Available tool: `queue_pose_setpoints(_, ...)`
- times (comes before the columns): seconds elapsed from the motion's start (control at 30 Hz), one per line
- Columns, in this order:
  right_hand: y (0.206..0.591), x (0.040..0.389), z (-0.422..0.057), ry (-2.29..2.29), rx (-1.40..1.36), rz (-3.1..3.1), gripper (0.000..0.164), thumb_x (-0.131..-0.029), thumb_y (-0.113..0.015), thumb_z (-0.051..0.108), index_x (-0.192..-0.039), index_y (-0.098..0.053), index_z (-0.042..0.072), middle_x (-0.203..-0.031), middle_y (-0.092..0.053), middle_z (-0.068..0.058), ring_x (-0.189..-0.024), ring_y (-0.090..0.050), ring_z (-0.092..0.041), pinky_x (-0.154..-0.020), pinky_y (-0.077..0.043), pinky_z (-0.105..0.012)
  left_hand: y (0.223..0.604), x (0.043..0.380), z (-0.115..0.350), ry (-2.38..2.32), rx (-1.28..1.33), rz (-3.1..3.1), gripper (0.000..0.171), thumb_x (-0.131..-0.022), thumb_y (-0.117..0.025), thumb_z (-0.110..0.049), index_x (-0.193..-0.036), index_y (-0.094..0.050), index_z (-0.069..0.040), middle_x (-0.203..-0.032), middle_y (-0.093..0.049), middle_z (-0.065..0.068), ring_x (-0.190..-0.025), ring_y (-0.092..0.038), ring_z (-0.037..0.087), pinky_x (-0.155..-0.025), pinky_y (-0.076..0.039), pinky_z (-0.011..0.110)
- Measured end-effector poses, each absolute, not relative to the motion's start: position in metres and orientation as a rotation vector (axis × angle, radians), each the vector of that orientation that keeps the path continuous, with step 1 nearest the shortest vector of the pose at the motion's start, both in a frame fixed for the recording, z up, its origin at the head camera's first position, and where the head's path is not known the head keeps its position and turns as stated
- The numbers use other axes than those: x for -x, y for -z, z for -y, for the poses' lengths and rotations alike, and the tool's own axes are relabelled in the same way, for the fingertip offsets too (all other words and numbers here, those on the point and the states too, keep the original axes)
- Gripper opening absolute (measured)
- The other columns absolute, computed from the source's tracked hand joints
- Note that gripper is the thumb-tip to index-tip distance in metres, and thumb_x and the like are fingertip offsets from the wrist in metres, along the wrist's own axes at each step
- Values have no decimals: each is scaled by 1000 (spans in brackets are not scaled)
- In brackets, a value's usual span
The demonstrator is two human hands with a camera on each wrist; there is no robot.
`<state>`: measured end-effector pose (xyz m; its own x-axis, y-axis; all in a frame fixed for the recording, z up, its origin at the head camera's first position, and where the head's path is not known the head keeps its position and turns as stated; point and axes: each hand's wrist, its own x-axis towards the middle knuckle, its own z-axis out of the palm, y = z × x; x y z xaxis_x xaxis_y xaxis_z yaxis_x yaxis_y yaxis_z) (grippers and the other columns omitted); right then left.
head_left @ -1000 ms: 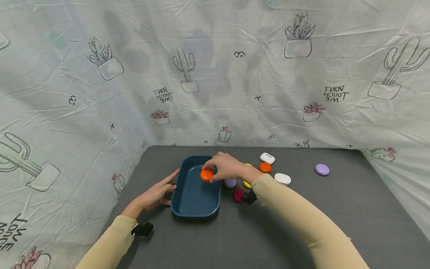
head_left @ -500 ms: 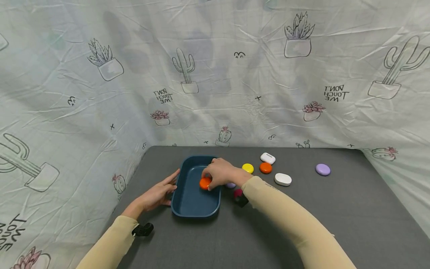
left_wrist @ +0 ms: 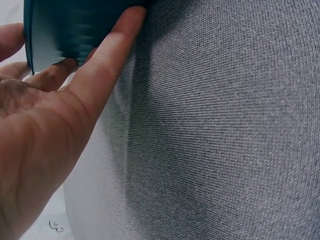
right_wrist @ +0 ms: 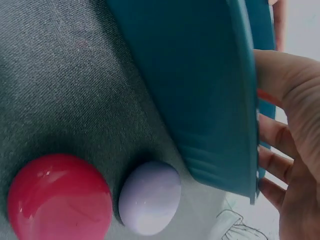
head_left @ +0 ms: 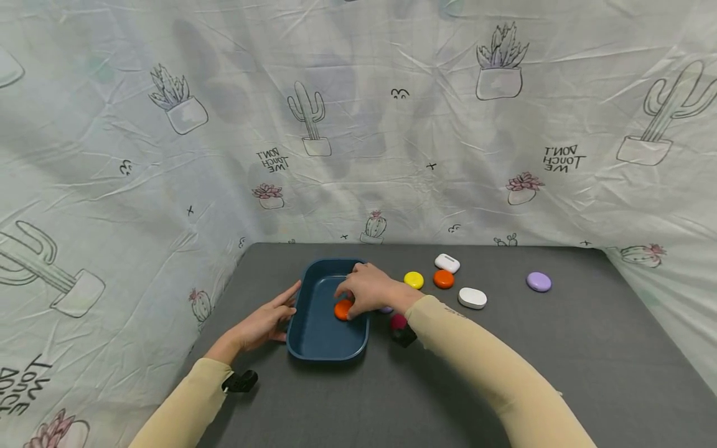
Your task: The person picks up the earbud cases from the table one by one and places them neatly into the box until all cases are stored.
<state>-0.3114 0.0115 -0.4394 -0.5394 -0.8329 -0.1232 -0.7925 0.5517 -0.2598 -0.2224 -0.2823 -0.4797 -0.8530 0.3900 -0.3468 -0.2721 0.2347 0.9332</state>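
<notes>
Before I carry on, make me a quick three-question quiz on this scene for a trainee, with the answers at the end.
1. Which hand has its fingers at the orange piece inside the blue tray?
2. True or false: the red piece lies inside the blue tray.
3. Pick one: the lone piece at the table's far right is a) yellow, b) lilac, c) green.

Key:
1. The right hand.
2. False; it lies outside.
3. b.
</notes>
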Motion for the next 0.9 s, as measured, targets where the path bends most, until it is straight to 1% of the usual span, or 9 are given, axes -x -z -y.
queue_pose_setpoints(0.1, 436, 310, -18, 321, 1384, -2573, 52, -87, -81, 43, -135, -69, 26, -110, -68, 2, -108, -45, -20, -98, -36, -42, 480, 223, 282, -1677, -110, -1982, 67, -111, -39, -18, -164, -6, -41, -171, 3, 13, -151, -15, 44, -89, -54, 51)
queue_pose_setpoints(0.23, 429, 307, -28, 402, 1394, -2587, 52, -87, -81, 44, -135, -69, 28, -114, -67, -1, -112, -45, -22, -100, -35, -44, 479, 223, 282, -1689, -106, -1973, 68, -111, -40, -17, -164, -7, -42, -171, 3, 12, -151, -14, 44, -87, -54, 50)
queue_pose_setpoints(0.43, 420, 304, -49, 484, 1357, -2613, 52, -87, -81, 43, -136, -67, 32, -115, -66, 4, -118, -43, -22, -102, -34, -47, 478, 222, 280, -1675, -93, -2001, 68, -111, -41, -17, -165, -7, -41, -171, 1, 13, -151, -14, 43, -86, -54, 49)
queue_pose_setpoints(0.63, 415, 303, -89, 570, 1282, -2630, 53, -88, -80, 43, -138, -66, 33, -119, -65, 4, -123, -41, -21, -104, -32, -50, 477, 220, 277, -1660, -87, -2018, 67, -111, -40, -17, -164, -7, -42, -170, 0, 13, -151, -14, 44, -86, -54, 49)
queue_pose_setpoints(0.73, 410, 302, -112, 607, 1229, -2657, 53, -88, -80, 41, -139, -65, 32, -121, -64, 6, -126, -41, -24, -105, -32, -53, 478, 220, 277, -1655, -91, -2023, 66, -112, -39, -18, -164, -7, -42, -170, -1, 14, -151, -14, 45, -86, -54, 49)
queue_pose_setpoints(0.9, 403, 301, -150, 640, 1165, -2749, 56, -86, -83, 38, -138, -66, 28, -128, -64, 2, -130, -41, -29, -106, -30, -57, 479, 219, 278, -1654, -100, -2031, 66, -112, -39, -19, -164, -7, -42, -170, -1, 15, -151, -15, 46, -87, -54, 49)
